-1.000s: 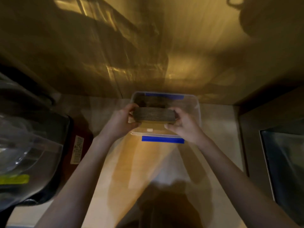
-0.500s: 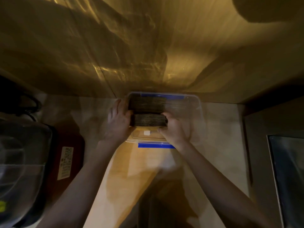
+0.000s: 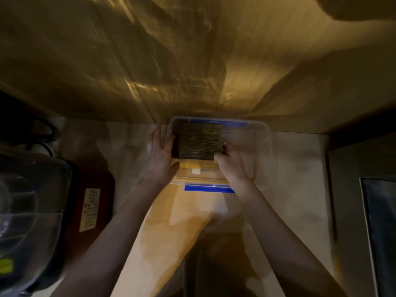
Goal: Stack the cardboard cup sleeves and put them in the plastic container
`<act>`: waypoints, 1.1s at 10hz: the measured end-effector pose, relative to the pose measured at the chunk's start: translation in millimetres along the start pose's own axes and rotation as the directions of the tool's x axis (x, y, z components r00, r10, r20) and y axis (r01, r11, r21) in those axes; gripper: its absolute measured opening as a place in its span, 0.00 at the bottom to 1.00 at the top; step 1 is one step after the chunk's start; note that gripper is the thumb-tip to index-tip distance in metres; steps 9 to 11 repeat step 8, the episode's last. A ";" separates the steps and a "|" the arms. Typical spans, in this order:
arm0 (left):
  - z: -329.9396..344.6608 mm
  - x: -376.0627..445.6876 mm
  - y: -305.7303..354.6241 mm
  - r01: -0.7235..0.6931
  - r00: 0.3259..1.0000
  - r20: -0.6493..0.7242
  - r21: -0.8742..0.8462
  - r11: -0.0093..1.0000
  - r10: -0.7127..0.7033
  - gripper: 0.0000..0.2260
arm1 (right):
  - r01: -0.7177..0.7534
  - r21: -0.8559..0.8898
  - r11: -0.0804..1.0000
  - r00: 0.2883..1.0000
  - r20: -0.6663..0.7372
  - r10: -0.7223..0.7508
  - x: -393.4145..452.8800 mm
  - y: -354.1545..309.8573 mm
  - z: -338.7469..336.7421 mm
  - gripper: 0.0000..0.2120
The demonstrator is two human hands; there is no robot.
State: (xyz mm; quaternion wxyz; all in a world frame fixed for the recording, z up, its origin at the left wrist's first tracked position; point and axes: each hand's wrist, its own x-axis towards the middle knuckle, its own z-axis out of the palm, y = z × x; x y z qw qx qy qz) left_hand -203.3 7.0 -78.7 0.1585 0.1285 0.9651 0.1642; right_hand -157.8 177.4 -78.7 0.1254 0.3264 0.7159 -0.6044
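A dark brown, ribbed stack of flattened cardboard cup sleeves (image 3: 197,140) sits inside the clear rectangular plastic container with blue clips (image 3: 252,142) on the pale counter (image 3: 300,168). The left hand (image 3: 159,159) presses straight fingers flat against the stack's left edge. The right hand (image 3: 230,166) curls around its near right corner.

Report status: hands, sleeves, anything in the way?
Left hand open, flat against left side of container. Right hand curled on right edge of sleeves. Sleeves stacked inside container, left part. Nothing in the way.
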 end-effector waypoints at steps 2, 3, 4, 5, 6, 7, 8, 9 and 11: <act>14.0 -2.1 8.7 0.043 0.998 0.048 -0.130 0.991 -0.037 0.36 | -0.176 0.287 0.942 0.984 0.073 0.162 6.6 -3.0 12.4 0.17; 17.0 -0.6 9.2 0.062 0.997 0.049 -0.130 0.990 -0.057 0.34 | -0.204 0.324 0.924 0.979 0.046 0.200 12.2 1.5 16.2 0.20; 16.9 0.2 8.4 0.066 0.997 0.043 -0.143 0.987 -0.060 0.33 | -0.269 0.408 0.872 0.963 0.087 0.256 20.0 11.7 14.0 0.22; 13.0 -2.2 10.9 0.072 0.996 0.070 -0.137 0.988 -0.063 0.34 | -0.270 0.553 0.788 0.962 0.116 0.248 12.7 4.2 4.1 0.14; 3.7 -4.8 14.5 0.084 0.994 0.083 -0.156 0.984 -0.072 0.36 | -0.219 0.550 0.806 0.971 0.042 0.235 1.5 -5.1 -11.7 0.15; -11.6 -8.2 18.8 0.037 0.999 0.037 -0.142 0.989 -0.032 0.32 | -0.129 0.610 0.782 0.991 0.046 0.128 -26.9 -27.8 -32.7 0.17; -36.8 -4.8 29.5 -0.024 0.999 0.034 -0.103 0.994 0.028 0.20 | 0.049 0.727 0.684 0.987 0.071 -0.147 -61.2 -66.2 -59.4 0.14; -36.8 -4.8 29.5 -0.024 0.999 0.034 -0.103 0.994 0.028 0.20 | 0.049 0.727 0.684 0.987 0.071 -0.147 -61.2 -66.2 -59.4 0.14; -36.8 -4.8 29.5 -0.024 0.999 0.034 -0.103 0.994 0.028 0.20 | 0.049 0.727 0.684 0.987 0.071 -0.147 -61.2 -66.2 -59.4 0.14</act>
